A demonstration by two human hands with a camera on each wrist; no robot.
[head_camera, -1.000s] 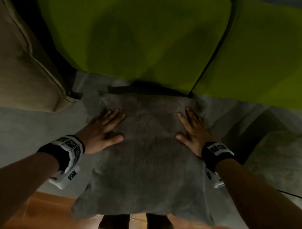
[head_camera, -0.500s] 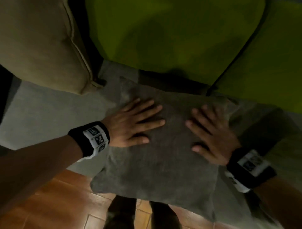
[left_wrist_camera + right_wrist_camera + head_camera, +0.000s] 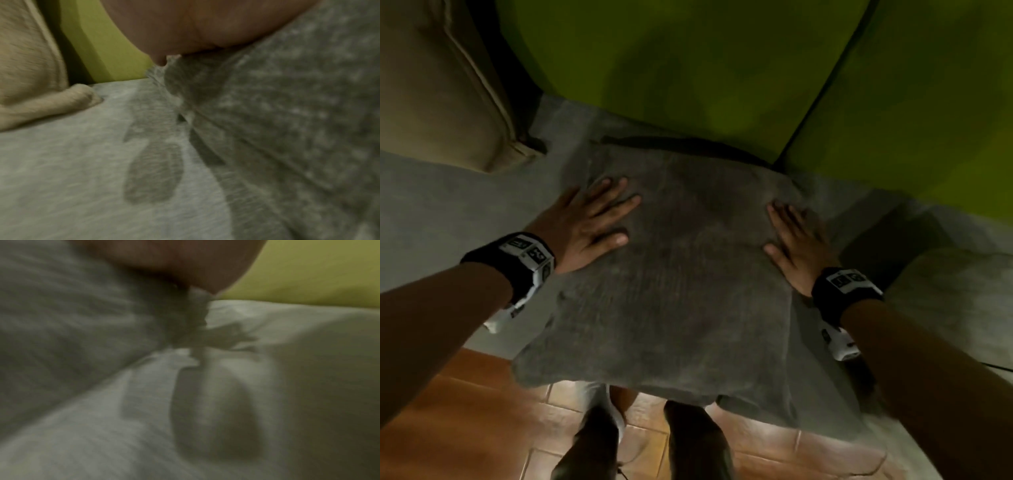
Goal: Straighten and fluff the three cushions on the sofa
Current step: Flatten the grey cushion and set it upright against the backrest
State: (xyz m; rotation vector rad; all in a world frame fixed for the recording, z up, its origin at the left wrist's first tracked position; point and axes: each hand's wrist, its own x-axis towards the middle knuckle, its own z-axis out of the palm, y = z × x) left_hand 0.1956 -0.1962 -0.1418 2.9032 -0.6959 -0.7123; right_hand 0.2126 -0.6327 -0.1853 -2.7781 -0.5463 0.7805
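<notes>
A dark grey cushion lies flat on the grey sofa seat, its near edge hanging over the seat's front. My left hand presses flat on its left side with fingers spread. My right hand presses flat on its right side, fingers straight. A beige cushion leans at the far left. A pale grey cushion lies at the right edge of the seat. In the left wrist view the palm rests on the grey cushion. In the right wrist view the palm sits on the cushion.
Green back cushions of the sofa rise behind the grey cushion, split by a dark seam at the right. Below the seat is a brown tiled floor, where my legs stand close to the sofa front.
Both hands have slid apart from the cushion's middle to its left and right sides. The view has swung back to the right and the cushion lies squarer to the sofa back.
</notes>
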